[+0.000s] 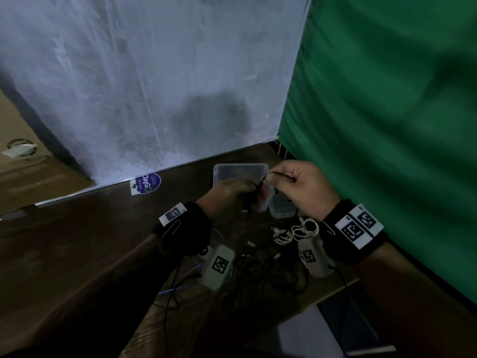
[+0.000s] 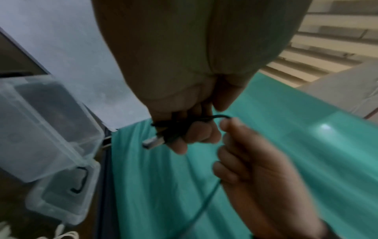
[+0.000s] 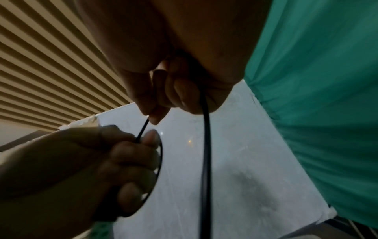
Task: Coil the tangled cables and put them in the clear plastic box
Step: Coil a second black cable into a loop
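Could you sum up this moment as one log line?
step: coiling | left hand: grips black cable coil | right hand: pinches the cable | clear plastic box: open

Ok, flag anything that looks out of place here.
Only loose cables: a black tangle and white cable sprawl on the table outside the clear plastic box. Nothing looks damaged or spilled.

white cable (image 1: pixel 304 228) before box (image 1: pixel 240 169).

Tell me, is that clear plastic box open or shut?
Open. The clear plastic box has no lid on top, and its separate lid lies beside it on the table.
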